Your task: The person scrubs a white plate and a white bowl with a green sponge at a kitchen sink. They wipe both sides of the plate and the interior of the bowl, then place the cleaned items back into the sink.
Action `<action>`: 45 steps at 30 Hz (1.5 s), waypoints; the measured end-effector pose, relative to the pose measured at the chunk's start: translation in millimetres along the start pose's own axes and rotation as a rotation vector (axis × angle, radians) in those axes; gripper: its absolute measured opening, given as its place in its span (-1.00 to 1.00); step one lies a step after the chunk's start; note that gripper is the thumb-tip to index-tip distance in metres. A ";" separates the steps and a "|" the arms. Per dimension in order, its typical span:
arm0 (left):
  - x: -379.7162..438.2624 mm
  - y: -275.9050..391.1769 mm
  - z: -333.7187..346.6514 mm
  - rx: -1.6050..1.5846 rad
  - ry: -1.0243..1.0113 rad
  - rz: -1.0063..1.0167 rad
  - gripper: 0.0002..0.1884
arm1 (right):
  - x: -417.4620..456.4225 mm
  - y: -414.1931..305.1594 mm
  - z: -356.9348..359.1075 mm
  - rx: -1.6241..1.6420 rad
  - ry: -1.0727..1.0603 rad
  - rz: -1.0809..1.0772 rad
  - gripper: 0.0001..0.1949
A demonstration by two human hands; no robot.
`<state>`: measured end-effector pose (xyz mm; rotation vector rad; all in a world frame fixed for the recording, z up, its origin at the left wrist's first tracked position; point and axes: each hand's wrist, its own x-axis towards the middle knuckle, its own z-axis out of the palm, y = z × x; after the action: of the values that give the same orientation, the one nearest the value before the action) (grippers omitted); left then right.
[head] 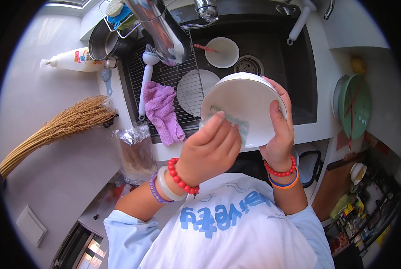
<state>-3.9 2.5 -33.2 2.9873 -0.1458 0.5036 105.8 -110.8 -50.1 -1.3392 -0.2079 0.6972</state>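
My right hand (281, 124) grips the side of a large white bowl (257, 104), thumb inside the rim and fingers around the outside. The bowl is tilted, with its inside facing me, over the sink's front edge. Inside it, my left hand (214, 144) pinches a thin greenish scrubbing cloth or film (243, 129) against the lower left wall; its exact material is unclear. Behind the bowl, in the dark sink (274, 40), lie a smaller white bowl (222, 52) with a pink-handled utensil (205, 47) and a white plate (193, 89) partly under the wire rack.
A wire rack (168, 74) spans the sink's left side, bearing a purple cloth (161, 111) and a white brush (146, 77). The chrome faucet (166, 33) hangs above. Left are a pot (103, 43), a pump bottle (76, 60) and a straw broom (62, 124). Green plates (356, 107) stand right.
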 end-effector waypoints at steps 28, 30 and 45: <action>-12.7 -27.4 -7.5 -0.144 0.128 0.109 -0.92 | 7.5 -25.9 13.1 0.119 -0.019 0.137 -0.66; -15.5 -20.8 -0.9 -0.021 0.167 0.062 -0.90 | 7.2 -20.7 16.8 0.044 -0.037 0.044 -0.66; -21.7 -21.8 23.6 -0.265 0.080 0.025 -0.71 | -1.9 -2.3 26.9 0.051 0.129 0.027 -0.64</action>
<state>-14.3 22.8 -64.5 2.7068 -0.2247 0.5585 91.1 -90.0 -40.9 -1.3352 -0.0684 0.6324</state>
